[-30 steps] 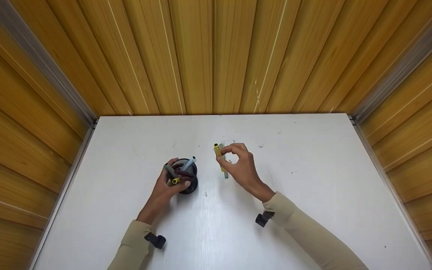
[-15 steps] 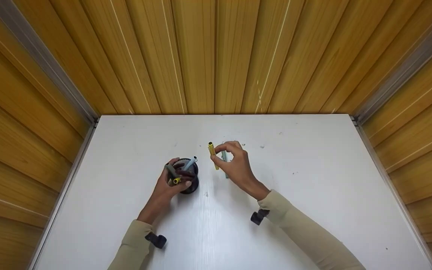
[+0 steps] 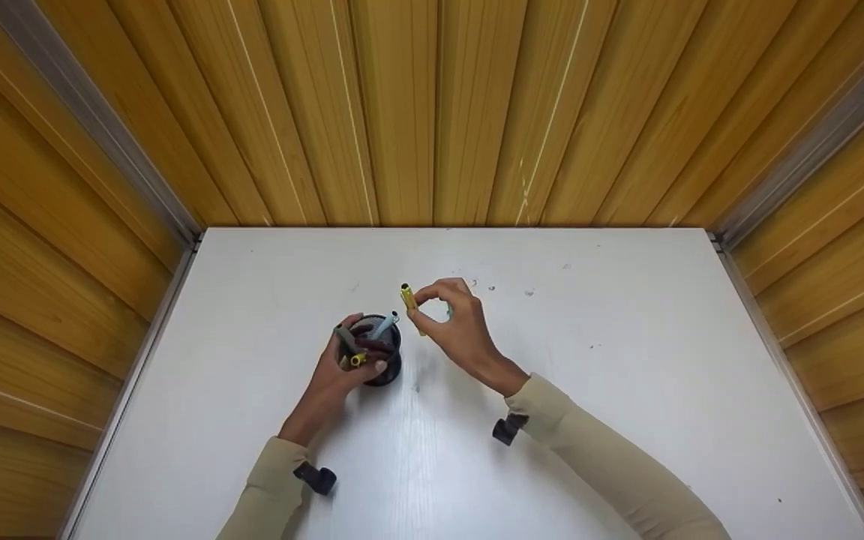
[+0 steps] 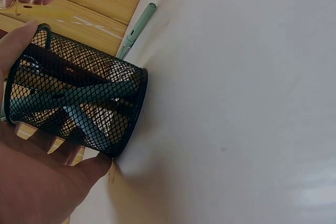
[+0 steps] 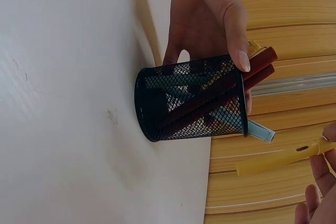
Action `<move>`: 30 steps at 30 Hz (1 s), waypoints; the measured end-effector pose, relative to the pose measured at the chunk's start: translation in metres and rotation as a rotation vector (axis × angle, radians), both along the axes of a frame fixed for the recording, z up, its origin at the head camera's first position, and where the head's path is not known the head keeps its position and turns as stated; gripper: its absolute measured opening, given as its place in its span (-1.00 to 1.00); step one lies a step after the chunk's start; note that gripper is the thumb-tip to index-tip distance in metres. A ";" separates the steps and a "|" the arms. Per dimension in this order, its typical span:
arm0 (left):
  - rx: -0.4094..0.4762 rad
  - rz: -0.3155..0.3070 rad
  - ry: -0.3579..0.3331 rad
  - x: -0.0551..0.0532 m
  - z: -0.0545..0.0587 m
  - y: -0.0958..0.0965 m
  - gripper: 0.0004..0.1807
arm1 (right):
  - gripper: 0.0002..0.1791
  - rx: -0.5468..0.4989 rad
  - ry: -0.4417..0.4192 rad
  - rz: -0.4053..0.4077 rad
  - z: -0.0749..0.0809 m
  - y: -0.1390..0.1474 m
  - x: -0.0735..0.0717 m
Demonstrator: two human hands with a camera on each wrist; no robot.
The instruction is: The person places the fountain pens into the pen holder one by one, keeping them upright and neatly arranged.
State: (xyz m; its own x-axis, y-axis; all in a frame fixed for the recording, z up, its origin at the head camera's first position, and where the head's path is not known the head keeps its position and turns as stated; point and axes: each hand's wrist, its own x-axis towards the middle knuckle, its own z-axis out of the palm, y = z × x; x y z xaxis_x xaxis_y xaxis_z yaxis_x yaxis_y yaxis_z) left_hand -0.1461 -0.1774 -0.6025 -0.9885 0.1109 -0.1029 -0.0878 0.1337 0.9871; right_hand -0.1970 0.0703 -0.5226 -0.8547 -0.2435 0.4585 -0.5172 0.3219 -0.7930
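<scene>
My left hand (image 3: 334, 373) grips a black mesh pen cup (image 3: 392, 373) from its left side, thumb at the rim. Inside the cup lean several pens: dark red ones (image 5: 261, 62), a light blue one (image 3: 383, 325), a grey-green one (image 3: 346, 337) and a yellow one (image 3: 358, 360). Between thumb and fingertips, my right hand (image 3: 466, 330) pinches another yellow pen (image 5: 270, 162), held up to the right of the cup and apart from it. A green pen (image 4: 139, 27) lies on the table, mostly hidden behind the right hand in the head view.
The white table (image 3: 589, 420) has small dark marks (image 3: 529, 292) on its far part. Wood-patterned panels (image 3: 432, 112) wall it in at the back and both sides. A small black wrist camera (image 3: 509, 429) sits on the right sleeve, another (image 3: 316, 478) on the left.
The right hand has carried the yellow pen left, away from the green pen and closer to the cup. The left hand keeps its grip on the cup in nearly the same spot.
</scene>
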 end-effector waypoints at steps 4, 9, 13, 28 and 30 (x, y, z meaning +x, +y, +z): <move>0.007 -0.002 -0.006 -0.001 0.001 0.000 0.00 | -0.87 0.004 0.016 0.015 0.003 -0.004 -0.001; 0.006 0.002 -0.002 -0.002 0.002 0.001 0.01 | -0.86 0.008 0.034 0.027 0.006 -0.010 0.000; 0.014 0.001 -0.002 -0.002 0.002 0.001 0.02 | -0.87 0.009 0.038 0.038 0.010 -0.016 0.000; 0.029 -0.007 0.000 -0.001 0.001 0.000 0.01 | -0.86 -0.027 0.019 0.094 0.016 -0.036 0.008; 0.032 -0.012 0.005 -0.001 0.001 0.000 0.01 | -0.86 -0.027 0.015 0.096 0.016 -0.037 0.009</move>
State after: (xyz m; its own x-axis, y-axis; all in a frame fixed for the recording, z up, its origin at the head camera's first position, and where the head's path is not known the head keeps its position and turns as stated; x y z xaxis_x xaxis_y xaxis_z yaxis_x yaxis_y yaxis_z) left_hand -0.1470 -0.1770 -0.6014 -0.9876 0.1257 -0.0945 -0.0817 0.1033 0.9913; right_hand -0.1883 0.0329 -0.5069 -0.8209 -0.3110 0.4790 -0.5568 0.2491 -0.7924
